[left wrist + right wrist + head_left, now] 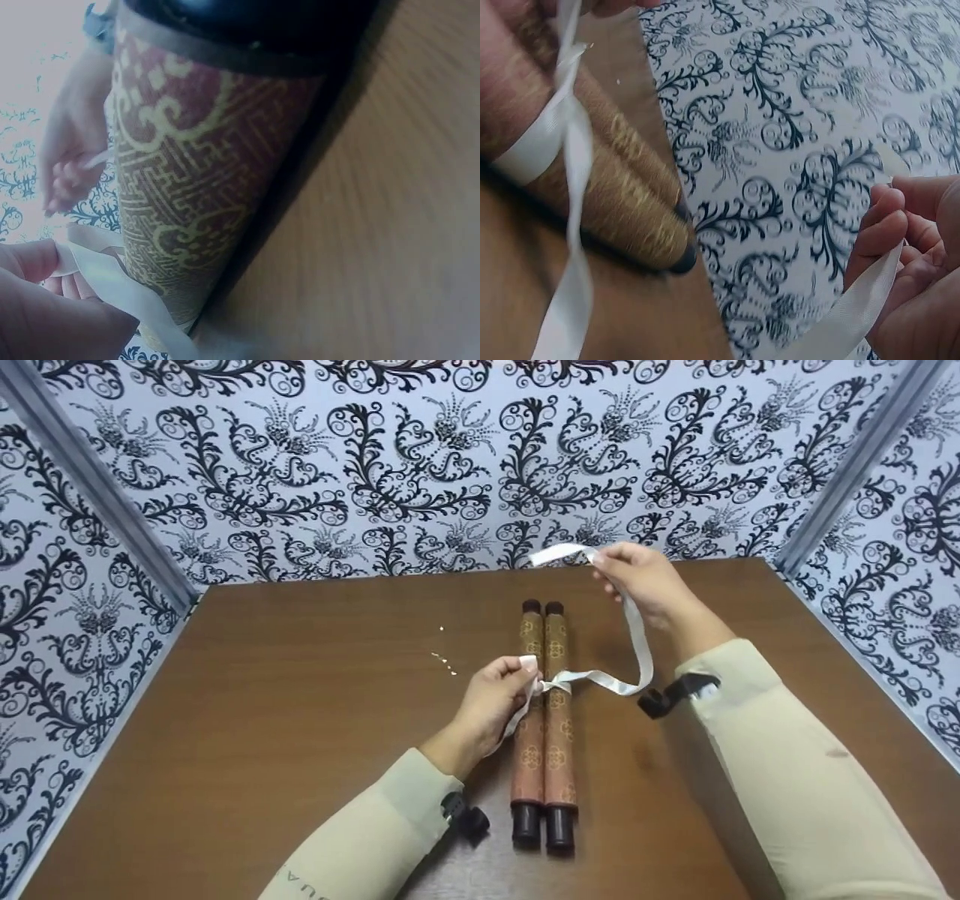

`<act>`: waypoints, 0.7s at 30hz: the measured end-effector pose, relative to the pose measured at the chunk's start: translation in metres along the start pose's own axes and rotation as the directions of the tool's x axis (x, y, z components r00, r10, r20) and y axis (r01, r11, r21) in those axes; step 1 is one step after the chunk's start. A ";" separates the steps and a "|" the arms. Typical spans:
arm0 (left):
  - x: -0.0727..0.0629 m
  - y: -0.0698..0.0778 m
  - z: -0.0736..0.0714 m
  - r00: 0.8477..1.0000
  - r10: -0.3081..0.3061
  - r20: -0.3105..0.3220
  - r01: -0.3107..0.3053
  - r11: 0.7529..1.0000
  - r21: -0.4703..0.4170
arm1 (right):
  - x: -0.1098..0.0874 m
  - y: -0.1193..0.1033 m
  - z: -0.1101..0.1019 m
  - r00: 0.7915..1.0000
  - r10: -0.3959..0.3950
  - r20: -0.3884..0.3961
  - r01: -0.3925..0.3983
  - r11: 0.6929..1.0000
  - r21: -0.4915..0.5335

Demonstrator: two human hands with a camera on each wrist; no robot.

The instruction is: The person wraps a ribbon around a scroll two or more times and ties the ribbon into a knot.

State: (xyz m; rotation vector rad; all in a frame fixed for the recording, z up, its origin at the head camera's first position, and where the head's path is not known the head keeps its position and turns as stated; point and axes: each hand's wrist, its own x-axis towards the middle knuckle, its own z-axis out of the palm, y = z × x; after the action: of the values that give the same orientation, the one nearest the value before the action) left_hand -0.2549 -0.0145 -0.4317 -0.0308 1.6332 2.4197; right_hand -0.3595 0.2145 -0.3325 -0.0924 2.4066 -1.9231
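Observation:
Two scrolls [531, 735] lie side by side on the table, covered in reddish-brown patterned cloth with dark knobs at both ends. A white ribbon [636, 637] wraps around their middle and crosses on top. Just left of that crossing, my left hand [491, 701] pinches one tail of the ribbon between thumb and fingers. The other tail runs up in a loose curve to my right hand [641, 581], raised beyond the scrolls at the far right, which pinches it near its free end. In the right wrist view the ribbon [574, 165] twists over the patterned rolls.
Small white bits [444, 661] are scattered on the brown table [300, 697] left of the scrolls. Patterned white-and-black panels [420, 472] wall the back and both sides. Each sleeve carries a black wrist strap, the right one [667, 696] close to the ribbon's curve.

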 end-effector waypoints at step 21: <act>0.002 0.000 0.001 1.000 0.013 -0.002 -0.013 0.999 0.030 | 0.029 0.000 0.083 0.979 -0.027 0.204 0.089 0.949 -0.302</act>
State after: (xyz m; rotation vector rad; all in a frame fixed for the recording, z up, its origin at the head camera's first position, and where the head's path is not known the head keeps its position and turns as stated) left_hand -0.2562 -0.0133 -0.4316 -0.0182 1.6760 2.4050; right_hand -0.3819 0.1310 -0.3510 -0.3551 2.5685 -1.4575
